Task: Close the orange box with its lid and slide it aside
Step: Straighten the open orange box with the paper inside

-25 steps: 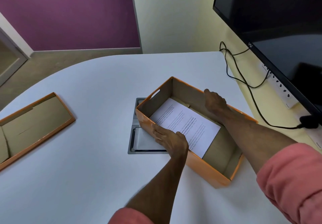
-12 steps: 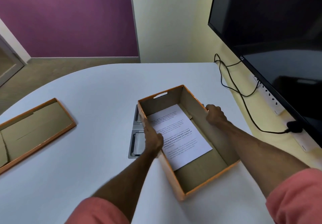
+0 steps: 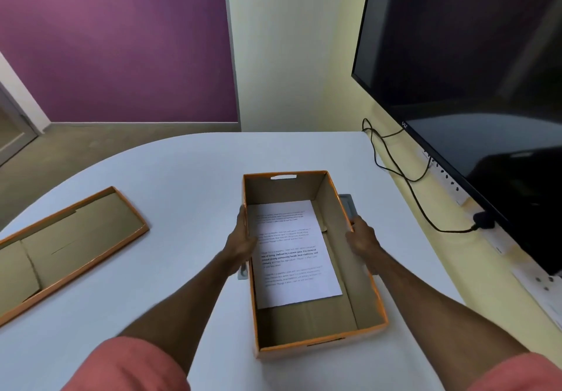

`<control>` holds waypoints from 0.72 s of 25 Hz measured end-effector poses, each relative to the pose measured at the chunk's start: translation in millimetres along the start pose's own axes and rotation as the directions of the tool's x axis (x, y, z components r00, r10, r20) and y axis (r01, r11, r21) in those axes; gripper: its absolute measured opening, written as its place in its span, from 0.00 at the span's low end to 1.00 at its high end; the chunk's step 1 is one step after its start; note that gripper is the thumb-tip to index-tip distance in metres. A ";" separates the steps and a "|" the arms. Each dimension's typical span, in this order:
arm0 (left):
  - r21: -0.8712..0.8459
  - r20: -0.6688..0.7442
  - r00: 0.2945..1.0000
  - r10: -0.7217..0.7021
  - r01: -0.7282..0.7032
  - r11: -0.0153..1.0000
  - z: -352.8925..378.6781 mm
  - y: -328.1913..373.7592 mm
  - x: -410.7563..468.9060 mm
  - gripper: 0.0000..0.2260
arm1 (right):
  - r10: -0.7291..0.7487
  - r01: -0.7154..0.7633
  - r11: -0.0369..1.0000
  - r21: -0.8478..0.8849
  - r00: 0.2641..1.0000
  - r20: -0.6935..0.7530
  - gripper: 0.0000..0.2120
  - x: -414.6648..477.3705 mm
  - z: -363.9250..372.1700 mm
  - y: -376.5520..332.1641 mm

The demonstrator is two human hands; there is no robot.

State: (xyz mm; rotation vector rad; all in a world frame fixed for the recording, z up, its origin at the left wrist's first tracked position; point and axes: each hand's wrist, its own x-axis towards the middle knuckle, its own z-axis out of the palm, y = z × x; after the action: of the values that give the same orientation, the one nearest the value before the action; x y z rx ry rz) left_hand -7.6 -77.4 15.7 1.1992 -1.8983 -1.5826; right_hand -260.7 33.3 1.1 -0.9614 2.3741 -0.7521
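Squarely between both hands' grip, orange box (image 3: pixel 307 323), open

Paper (image 3: pixel 292 253) in box (image 3: pixel 316 349), lid (image 3: pixel 70 250) well left on table (image 3: pixel 182 177)

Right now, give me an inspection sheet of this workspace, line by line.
Surface: white table with a rounded far edge; a grey metal hatch set into it shows from under the box.
Job's things: orange box open, a printed sheet flat inside; lid lying inside-up on the table, far to the left, apart from the box.
Clutter: nothing seen.
Grippers: left hand on the box's left wall, right hand on its right wall.
Cables: black cable loops along the right-hand wall to a plug in a socket strip.
Surroundings: dark screen on the right, purple wall behind.
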 end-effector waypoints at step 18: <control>0.011 0.080 0.992 -0.096 0.096 0.995 -91.6 -85.6 -157.4 0.37 | 0.097 -0.097 0.995 0.001 0.993 0.061 0.14 -197.9 98.7 -25.0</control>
State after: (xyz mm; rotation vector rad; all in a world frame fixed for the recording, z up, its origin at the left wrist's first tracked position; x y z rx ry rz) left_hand 179.3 -5.6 -3.7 1.2648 -1.9234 -1.6999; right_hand -62.2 132.8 -14.0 -0.8489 2.3471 -0.6806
